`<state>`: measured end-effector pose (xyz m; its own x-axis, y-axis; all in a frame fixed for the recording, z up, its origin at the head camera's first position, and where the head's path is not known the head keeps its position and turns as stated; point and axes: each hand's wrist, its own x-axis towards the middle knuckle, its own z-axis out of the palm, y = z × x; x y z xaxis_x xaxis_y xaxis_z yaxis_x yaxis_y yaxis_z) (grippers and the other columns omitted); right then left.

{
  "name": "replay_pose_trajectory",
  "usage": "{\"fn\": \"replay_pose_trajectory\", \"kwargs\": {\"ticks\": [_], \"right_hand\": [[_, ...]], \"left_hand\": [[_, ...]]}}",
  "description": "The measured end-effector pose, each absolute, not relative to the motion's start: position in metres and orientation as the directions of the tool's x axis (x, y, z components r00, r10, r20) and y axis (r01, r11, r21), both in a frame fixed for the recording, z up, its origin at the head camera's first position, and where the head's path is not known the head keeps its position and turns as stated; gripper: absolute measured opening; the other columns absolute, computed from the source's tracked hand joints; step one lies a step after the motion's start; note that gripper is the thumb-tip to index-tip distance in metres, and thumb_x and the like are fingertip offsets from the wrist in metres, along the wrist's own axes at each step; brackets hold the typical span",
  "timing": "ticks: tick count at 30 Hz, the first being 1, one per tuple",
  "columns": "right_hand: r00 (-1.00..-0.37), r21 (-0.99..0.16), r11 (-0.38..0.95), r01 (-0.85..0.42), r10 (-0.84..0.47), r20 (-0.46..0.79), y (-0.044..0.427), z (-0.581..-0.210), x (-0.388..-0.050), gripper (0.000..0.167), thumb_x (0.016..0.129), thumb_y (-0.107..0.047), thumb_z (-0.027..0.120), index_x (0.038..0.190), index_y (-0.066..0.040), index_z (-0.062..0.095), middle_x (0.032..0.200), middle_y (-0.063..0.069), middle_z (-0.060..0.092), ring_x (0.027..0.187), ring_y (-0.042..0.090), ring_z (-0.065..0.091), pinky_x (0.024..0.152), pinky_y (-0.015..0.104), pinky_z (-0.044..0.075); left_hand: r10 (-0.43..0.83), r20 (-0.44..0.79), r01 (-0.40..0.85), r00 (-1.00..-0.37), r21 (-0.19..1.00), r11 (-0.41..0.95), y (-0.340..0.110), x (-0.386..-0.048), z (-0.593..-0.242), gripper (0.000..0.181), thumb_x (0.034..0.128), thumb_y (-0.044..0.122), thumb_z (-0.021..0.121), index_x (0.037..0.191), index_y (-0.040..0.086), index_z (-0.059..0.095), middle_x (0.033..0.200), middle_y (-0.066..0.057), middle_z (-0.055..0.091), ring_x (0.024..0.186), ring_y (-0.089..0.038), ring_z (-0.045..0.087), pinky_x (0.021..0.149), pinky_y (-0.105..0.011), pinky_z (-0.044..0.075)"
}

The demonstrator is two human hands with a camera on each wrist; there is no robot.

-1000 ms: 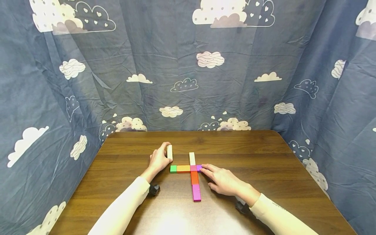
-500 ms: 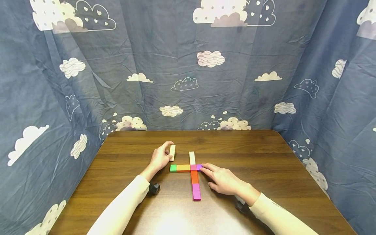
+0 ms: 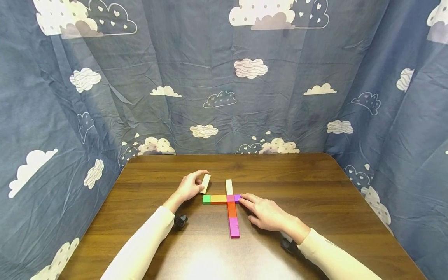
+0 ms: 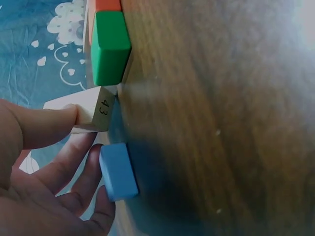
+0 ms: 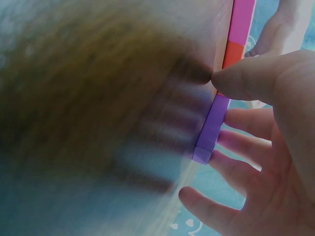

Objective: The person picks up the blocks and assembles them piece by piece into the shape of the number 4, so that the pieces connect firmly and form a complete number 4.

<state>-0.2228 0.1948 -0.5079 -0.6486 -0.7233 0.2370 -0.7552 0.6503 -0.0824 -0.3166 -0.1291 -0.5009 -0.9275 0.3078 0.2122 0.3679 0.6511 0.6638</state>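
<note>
My left hand (image 3: pixel 189 187) pinches a plain wooden block (image 3: pixel 205 184) between thumb and fingers; its end reads 43 in the left wrist view. By the tips of that hand's lower fingers is a blue block (image 4: pixel 118 172); whether they hold it I cannot tell. A cross of blocks lies on the table: green (image 3: pixel 207 199), orange (image 3: pixel 218 199), pink (image 3: pixel 230 198) and purple (image 3: pixel 237 198) across, with a pale wooden one (image 3: pixel 229 187) behind, then red (image 3: pixel 232 210) and magenta (image 3: pixel 234 228) in front. My right hand (image 3: pixel 267 214) rests extended fingertips on the purple block.
The brown wooden table (image 3: pixel 297 175) reaches back to a dark blue curtain (image 3: pixel 217 70) with cloud prints. Dark wrist devices sit under both wrists, the left one (image 3: pixel 180 221) close to the tabletop.
The wooden block in my left hand has shifted slightly right and tilted, its near end pointing left. My right hand stays at the purple block.
</note>
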Motion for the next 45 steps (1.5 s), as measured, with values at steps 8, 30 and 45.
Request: {"fn": "replay_pose_trajectory", "kwargs": {"ticks": [8,30,45], "right_hand": [[-0.649,-0.081,0.65,-0.756,-0.728,0.222,0.195,-0.509,-0.224,0.064,0.085,-0.02,0.074,0.144,-0.006,0.053,0.148,0.013,0.049,0.118,0.029,0.062,0.088,0.046,0.056],[-0.66,-0.076,0.662,-0.746,-0.718,0.222,0.195,-0.508,-0.223,0.064,0.085,-0.02,0.073,0.144,-0.008,0.053,0.148,0.012,0.048,0.118,0.029,0.062,0.088,0.046,0.056],[-0.654,-0.062,0.66,-0.749,-0.719,0.235,0.196,-0.512,-0.225,0.065,0.084,-0.021,0.074,0.144,-0.008,0.053,0.148,0.012,0.049,0.12,0.028,0.061,0.09,0.046,0.055]], "left_hand": [[0.333,0.137,0.336,-0.933,0.664,0.668,-0.133,-0.317,-0.498,0.061,0.0834,-0.001,0.075,0.141,0.011,0.059,0.078,0.0,0.063,0.071,-0.016,0.054,0.068,-0.033,0.045],[0.314,0.11,0.316,-0.943,0.591,0.742,-0.132,-0.318,-0.503,0.038,0.0847,0.006,0.074,0.123,0.004,0.072,0.072,0.004,0.064,0.07,-0.012,0.056,0.067,-0.03,0.045],[0.27,0.125,0.291,-0.955,0.579,0.761,-0.126,-0.319,-0.507,0.024,0.0857,0.008,0.076,0.109,0.008,0.078,0.08,0.002,0.067,0.075,-0.015,0.057,0.069,-0.032,0.046]]}}
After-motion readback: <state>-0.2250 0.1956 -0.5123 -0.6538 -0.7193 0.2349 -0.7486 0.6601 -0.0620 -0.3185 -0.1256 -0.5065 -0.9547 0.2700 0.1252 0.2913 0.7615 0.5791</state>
